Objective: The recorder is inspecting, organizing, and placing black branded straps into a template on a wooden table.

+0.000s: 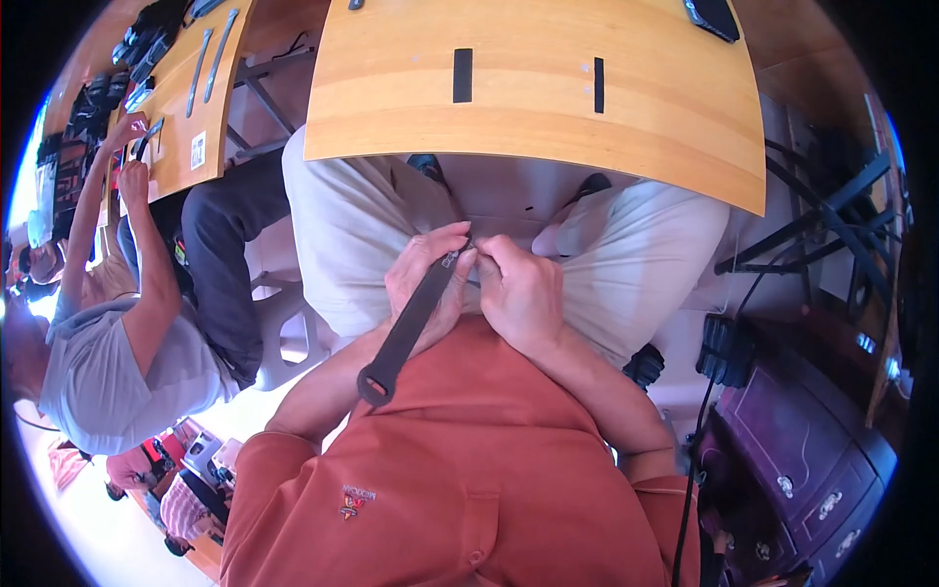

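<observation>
Above my lap I hold a dark strap point(409, 328), flat and long, with a rounded, slotted end point(377, 384) that hangs down toward my shirt. My left hand point(430, 269) is closed round its upper part, the thumb lying along it. My right hand point(523, 293) is also closed, its thumb and forefinger pinched together at the strap's upper end. The fingers partly hide that end, so its shape does not show. Both hands are just below the near edge of the wooden table point(538, 127).
Two short black strips point(463, 75) lie on the table, with a dark object point(711, 18) at its far right corner. Left, a co-worker point(137, 352) handles a dark strip at another table point(210, 108). A black cable point(696, 440) hangs right, near a dark cabinet point(792, 460).
</observation>
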`<state>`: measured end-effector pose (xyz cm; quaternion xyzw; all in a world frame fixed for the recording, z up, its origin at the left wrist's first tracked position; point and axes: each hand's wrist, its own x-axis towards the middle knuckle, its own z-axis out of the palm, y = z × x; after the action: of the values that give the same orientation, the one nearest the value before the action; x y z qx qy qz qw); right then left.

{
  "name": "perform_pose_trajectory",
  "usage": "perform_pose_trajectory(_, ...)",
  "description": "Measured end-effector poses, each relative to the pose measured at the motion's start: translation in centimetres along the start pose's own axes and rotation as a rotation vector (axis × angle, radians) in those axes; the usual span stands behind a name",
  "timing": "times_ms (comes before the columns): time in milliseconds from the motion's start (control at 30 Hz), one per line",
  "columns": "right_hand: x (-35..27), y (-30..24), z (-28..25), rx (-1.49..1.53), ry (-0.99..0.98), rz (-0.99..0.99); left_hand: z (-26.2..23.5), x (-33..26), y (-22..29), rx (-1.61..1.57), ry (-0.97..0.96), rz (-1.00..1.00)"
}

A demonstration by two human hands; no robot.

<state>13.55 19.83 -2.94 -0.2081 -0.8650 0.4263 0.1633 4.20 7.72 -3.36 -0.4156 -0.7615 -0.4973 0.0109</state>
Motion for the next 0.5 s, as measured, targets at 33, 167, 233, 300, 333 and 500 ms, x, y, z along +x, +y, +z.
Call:
perform_pose_trajectory(33,-0.2,1.3,1.1,0.259,-0.019,0.111,0.1,0.0,0.0,0.004,-0.010,-0.001)
perform_pose_trajectory(167,0.0,-0.1,0.4,0.248,-0.034,0.165,0.0,-0.2,-0.1,0.013,-0.003,0.005)
perform_pose_trajectory(233,0.1,-0.5,-0.1,0.072,-0.029,0.059,0.0,-0.1,-0.1,0.042,-0.007,0.026)
perform_pose_trajectory(300,0.1,-0.5,-0.1,-0.142,-0.010,-0.073,0.1,-0.1,-0.3,0.033,-0.006,0.034)
perform_pose_trajectory(333,0.3,-0.6,-0.3,-0.145,-0.007,-0.075,0.2,-0.1,-0.3,0.027,-0.006,0.037)
perform_pose_trajectory(500,0.3,-0.7,-0.5,-0.077,-0.104,0.123,0.3,-0.4,-0.3,0.012,-0.010,-0.004)
